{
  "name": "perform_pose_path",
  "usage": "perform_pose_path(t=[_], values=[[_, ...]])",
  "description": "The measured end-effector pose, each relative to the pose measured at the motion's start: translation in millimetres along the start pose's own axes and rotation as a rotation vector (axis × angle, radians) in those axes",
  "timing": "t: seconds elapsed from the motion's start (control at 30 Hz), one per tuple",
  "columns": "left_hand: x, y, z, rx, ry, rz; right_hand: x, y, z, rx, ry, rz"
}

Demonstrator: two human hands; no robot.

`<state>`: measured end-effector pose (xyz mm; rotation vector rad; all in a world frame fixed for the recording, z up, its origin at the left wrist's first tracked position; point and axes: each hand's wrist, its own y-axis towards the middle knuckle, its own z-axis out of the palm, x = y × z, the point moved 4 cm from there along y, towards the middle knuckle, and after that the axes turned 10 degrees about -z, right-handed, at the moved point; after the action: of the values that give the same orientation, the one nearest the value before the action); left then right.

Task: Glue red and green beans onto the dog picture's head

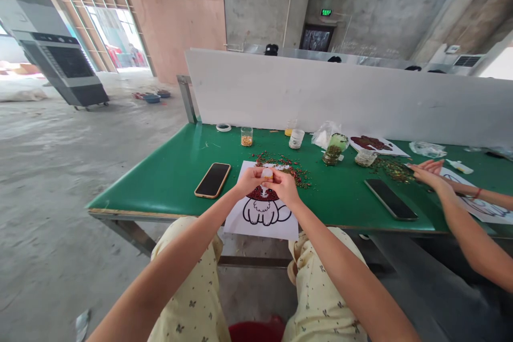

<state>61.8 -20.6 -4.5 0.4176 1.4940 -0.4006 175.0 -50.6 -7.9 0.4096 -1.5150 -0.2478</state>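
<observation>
Two hands meet over a sheet of paper (pixel 237 222) that hangs a bit past the edge of the green desk (pixel 160 176). The left hand (pixel 251 180) and the right hand (pixel 284 184) share a small white thing (pixel 266 173), with fingertips on both sides of it. The grip is narrow, closed around it. I can't tell what it is, as the fingers hide much of it. It sits above the dark red part (pixel 273 196) of the animal drawing. To work well here, hold it softly with both hands and squeeze only a little. Keep wrists off the red part, so it doesn't smudge. Mind the loose seeds (pixel 300 176) just beside the paper, and don't bump the hanging edge.
</observation>
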Motion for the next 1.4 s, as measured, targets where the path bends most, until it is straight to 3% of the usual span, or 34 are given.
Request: perform_pose_path(t=[1.4], values=[[-6,2,-6.3,-0.053,0.021,-0.012,5,6,3,0.062,-0.018,-0.068]])
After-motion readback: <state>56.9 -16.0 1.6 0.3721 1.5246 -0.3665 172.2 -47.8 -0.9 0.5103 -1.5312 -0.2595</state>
